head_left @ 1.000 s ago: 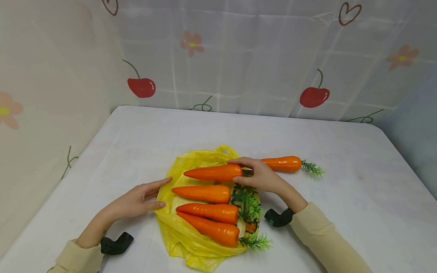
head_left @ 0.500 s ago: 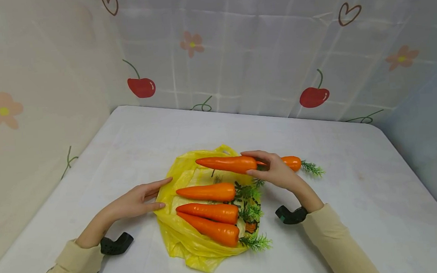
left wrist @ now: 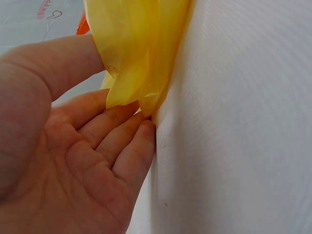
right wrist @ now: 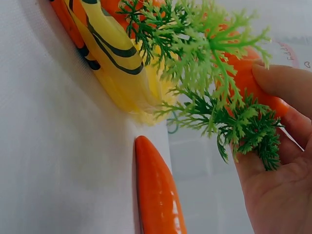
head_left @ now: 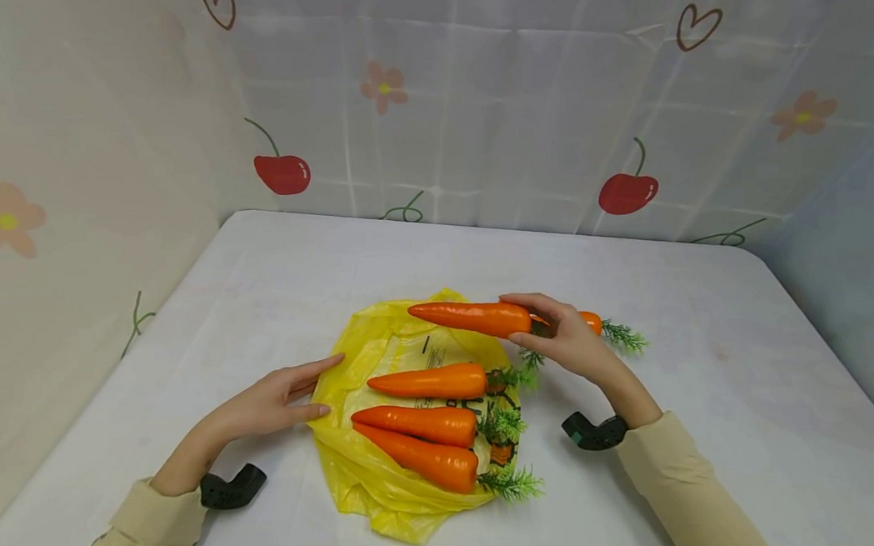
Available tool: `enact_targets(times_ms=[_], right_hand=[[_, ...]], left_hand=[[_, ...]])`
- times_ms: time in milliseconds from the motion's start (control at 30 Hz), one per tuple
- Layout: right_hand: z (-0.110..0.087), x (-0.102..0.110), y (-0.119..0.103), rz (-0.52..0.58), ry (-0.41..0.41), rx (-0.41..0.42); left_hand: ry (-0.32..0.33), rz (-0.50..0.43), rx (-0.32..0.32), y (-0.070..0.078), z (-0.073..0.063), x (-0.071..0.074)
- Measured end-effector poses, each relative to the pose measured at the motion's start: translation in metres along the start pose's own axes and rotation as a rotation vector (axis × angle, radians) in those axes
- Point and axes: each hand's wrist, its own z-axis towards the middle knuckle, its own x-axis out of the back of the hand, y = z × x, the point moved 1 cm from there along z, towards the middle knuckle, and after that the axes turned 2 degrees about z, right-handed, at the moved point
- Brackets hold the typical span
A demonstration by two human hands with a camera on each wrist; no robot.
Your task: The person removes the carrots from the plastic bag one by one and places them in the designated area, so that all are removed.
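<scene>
My right hand holds an orange carrot at its thick end, thumb on one side and fingers on the other. The carrot's tip points left over the far part of a yellow plastic bag. In the right wrist view, its green leaves hang below the palm. My left hand touches the bag's left edge with straight, spread fingers; the left wrist view shows the fingertips tucked partly behind the yellow plastic. On the bag lie three carrots, an upper one, a middle one and a lower one.
Behind my right hand another carrot lies on the white table, partly hidden; its leaves point right. A printed curtain hangs along the table's far edge. Each wrist wears a black device.
My right hand has moved right and away from me, lifting the carrot off the bag. The upper carrot on the bag has shifted slightly right. My left hand stays put.
</scene>
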Motion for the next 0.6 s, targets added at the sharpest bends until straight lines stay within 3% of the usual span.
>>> enact_targets(times_ms=[600], right_hand=[[-0.003,0.002,-0.014,0.096,0.118,0.05]], left_hand=[[-0.003,-0.02,0.001,-0.001,0.0,0.0]])
